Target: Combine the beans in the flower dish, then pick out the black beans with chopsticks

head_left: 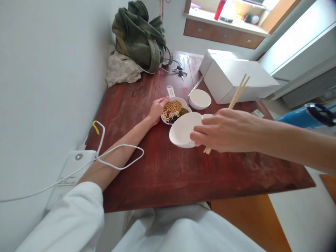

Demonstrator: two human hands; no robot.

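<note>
White sleeves [60,218] lie closest to the camera, and behind them a white power bank [70,175] sits at the table edge, with a white cable [119,157] looping over the left forearm. The red-brown wooden table [183,178] stretches forward from there. On it, the left hand [157,110] reaches to a small white dish [163,120] and its fingers [164,102] lie on the rim — they look relaxed, but I cannot tell if they really grip. This dish holds soybeans, green beans, dark beans and other mixed grains [172,112]. The right hand [225,131] is above the table, just beside the dish, with fingers [202,138] curled and grasping wooden chopsticks [236,98], which pass through the hand and point upward. These fingers also touch a tilted white bowl [182,129] — it seems held against them. A small white bowl [199,99] stands just behind, near a paper label [170,91]. Farther on are keys [180,71], a white box [236,78], a cream cloth [120,68] and a green bag [140,38], and a shelf [225,28] is at the far wall.
</note>
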